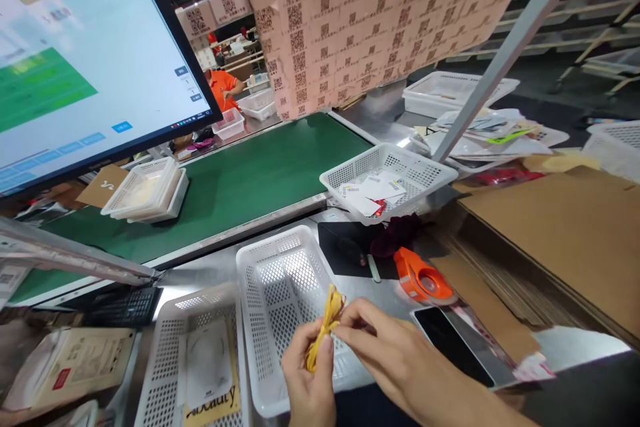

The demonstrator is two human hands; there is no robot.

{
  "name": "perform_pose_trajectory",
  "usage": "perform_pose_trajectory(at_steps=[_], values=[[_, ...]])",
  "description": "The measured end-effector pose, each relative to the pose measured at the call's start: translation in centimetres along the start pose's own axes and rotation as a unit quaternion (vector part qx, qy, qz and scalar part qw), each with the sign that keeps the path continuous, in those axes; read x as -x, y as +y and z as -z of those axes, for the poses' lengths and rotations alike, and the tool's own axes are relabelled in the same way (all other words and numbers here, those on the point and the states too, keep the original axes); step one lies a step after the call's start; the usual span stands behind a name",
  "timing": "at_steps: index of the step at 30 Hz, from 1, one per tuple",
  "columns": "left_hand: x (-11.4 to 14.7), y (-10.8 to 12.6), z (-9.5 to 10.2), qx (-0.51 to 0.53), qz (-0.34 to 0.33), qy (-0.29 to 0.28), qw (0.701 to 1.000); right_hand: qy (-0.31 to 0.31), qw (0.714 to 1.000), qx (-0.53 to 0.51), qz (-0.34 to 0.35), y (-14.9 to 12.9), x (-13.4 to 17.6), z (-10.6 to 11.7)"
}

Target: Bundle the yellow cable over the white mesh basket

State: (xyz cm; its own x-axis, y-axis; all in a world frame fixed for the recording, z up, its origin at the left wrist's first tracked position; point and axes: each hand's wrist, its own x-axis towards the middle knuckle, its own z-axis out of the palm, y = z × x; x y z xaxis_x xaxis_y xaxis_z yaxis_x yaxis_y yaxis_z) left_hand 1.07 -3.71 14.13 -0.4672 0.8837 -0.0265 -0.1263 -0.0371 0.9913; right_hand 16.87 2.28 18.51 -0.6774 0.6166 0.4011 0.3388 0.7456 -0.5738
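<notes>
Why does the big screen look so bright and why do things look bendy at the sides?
In the head view, the monitor glows so brightly that its text washes out; the wide lens bends the metal pole and stretches the cardboard at the edges; both hands, left hand and right hand, and the yellow rubber bands stay fairly sharp.

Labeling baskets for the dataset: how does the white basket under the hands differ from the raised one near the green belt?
The near basket sits flat on the metal table; the raised basket is tilted up on something. The near basket looks empty, with the left hand and right hand holding yellow rubber bands over it; the raised basket holds white packets. Both are white perforated plastic.
</notes>
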Motion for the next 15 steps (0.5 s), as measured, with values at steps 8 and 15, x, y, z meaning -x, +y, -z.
perform_pose_trajectory(at_steps=[8, 15], values=[[-0.4, -1.2, 0.3, 0.06, 0.092, -0.044, 0.993, 0.035, 0.998, -0.056, -0.004, 0.0, -0.8, 1.4], [-1.4, -1.2, 0.0, 0.143, 0.143, -0.108, 0.973, 0.119, 0.975, -0.185, 0.007, 2.3, 0.1, 0.7]])
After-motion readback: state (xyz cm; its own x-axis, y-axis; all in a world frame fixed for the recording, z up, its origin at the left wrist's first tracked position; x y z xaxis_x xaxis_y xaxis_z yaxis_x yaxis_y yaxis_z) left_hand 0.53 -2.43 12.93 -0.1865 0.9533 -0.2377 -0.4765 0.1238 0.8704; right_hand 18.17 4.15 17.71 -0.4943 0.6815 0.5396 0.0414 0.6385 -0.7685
